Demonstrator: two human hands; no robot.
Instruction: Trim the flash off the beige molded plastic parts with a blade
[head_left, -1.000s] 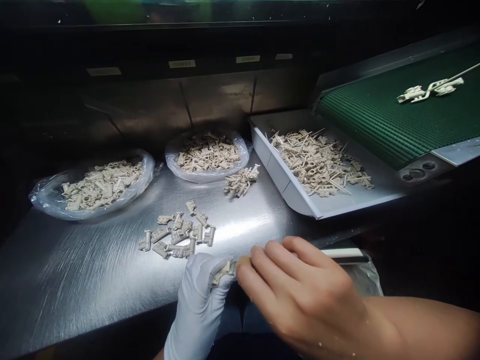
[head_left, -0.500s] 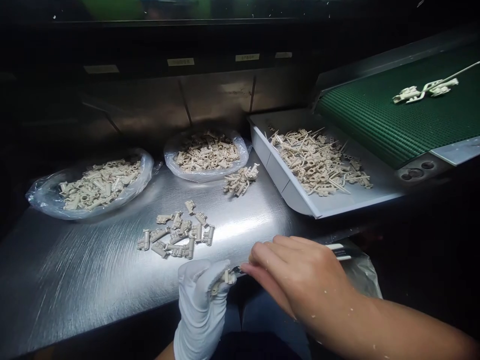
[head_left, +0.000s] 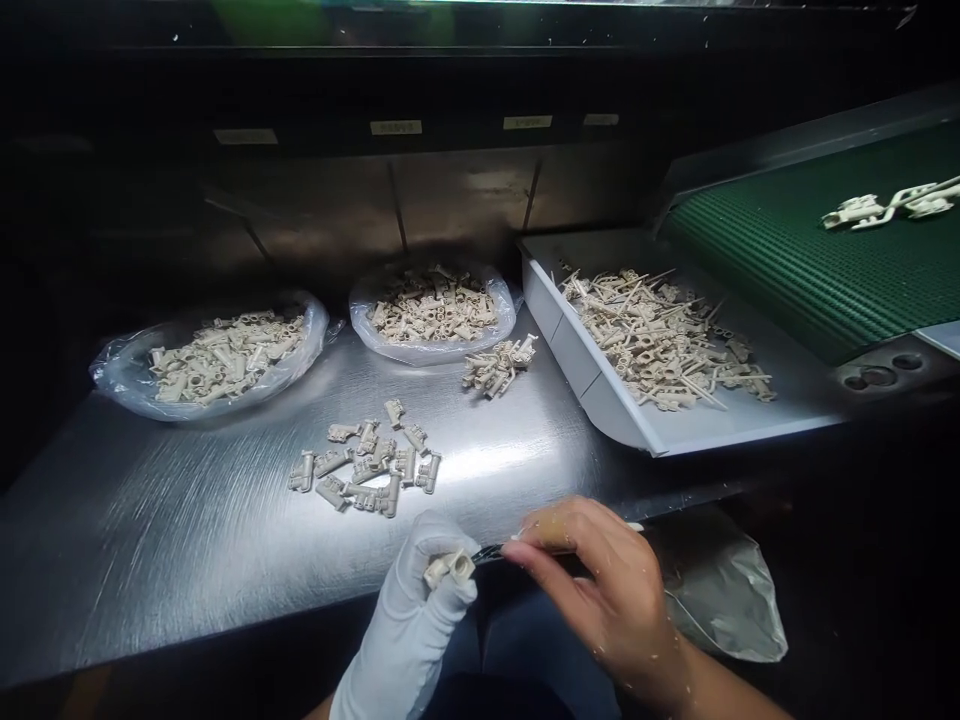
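Note:
My left hand point(head_left: 424, 610), in a white glove, is closed around a cream plastic part point(head_left: 459, 567) with a round opening facing up. Close to its right side is my bare right hand point(head_left: 600, 575), its fingers pinched on a slim tool with a dark, narrow tip point(head_left: 489, 552). That tip reaches the edge of the held part; the fingers hide most of the tool, so its kind is unclear. Just beyond both hands, several loose cream plastic parts point(head_left: 367, 465) lie scattered on the metal table point(head_left: 225, 540).
Two plastic-lined containers point(head_left: 112, 375) of cream parts stand at the back, with a small heap point(head_left: 499, 368) beside one. A white tray point(head_left: 592, 390) holds parts with sprues. At right a green conveyor belt point(head_left: 810, 270) carries another moulded piece point(head_left: 859, 212). A clear bag point(head_left: 727, 590) hangs below.
The held part has turned so its round opening shows. My right hand has turned and lowered slightly, and more of the tool's dark tip is visible. The piece on the belt appears farther right.

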